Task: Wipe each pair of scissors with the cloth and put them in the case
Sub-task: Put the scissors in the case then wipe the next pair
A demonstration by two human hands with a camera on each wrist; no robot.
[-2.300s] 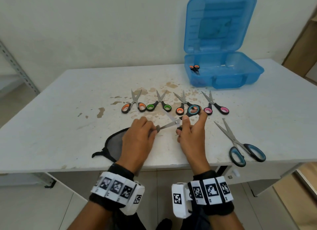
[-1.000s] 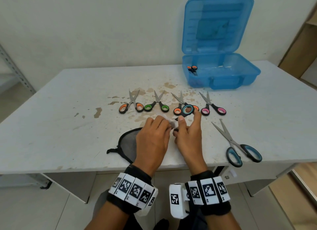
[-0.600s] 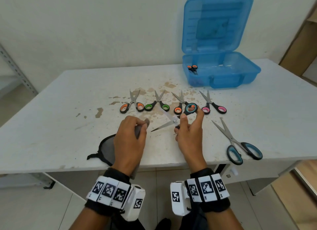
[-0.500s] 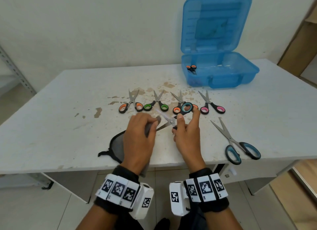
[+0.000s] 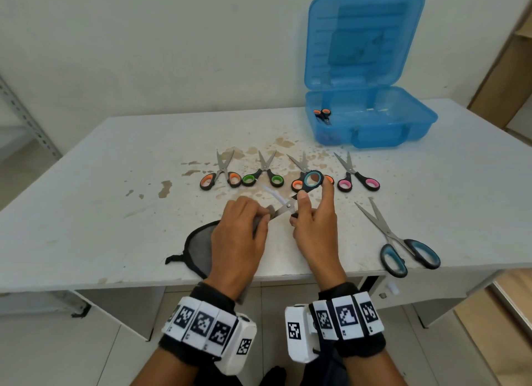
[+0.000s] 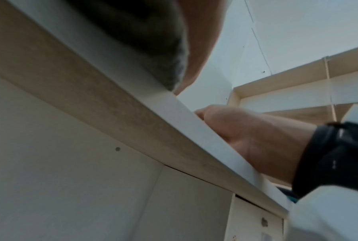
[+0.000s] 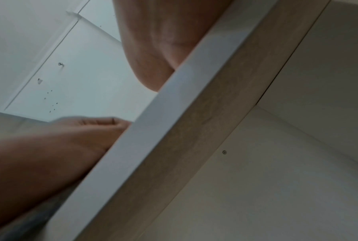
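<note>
Item in work: teal-handled scissors point(image 5: 299, 194), held above the tabletop point(image 5: 86, 213) near its front edge. My right hand point(image 5: 312, 227) grips them at the handle end, thumb near the pivot and a finger against the upper ring. The blades are parted; the long axis runs from the ring at upper right down and leftward to my left hand point(image 5: 237, 236), which pinches the grey cloth point(image 5: 201, 247) round the lower blade. The upper blade points up-left, bare. The rest of the cloth trails on the tabletop below my left wrist.

Bearing for the next move: the blue case point(image 5: 371, 126) sits far right at the back, well apart from both hands. My right hand is the nearer and already has the handles, so I judge it should carry them over.

Container: case open, lid upright. Inside, at the left, one orange-handled pair in the case point(image 5: 322, 115); the rest of the tray looks bare.

Waiting on the tabletop, in a row beyond my hands: orange scissors point(image 5: 221, 175), green scissors point(image 5: 263, 176), a second orange pair point(image 5: 299, 170) partly hidden behind the held ring, pink scissors point(image 5: 355, 177). To my right, large teal scissors point(image 5: 400, 241), near the front edge.
</note>
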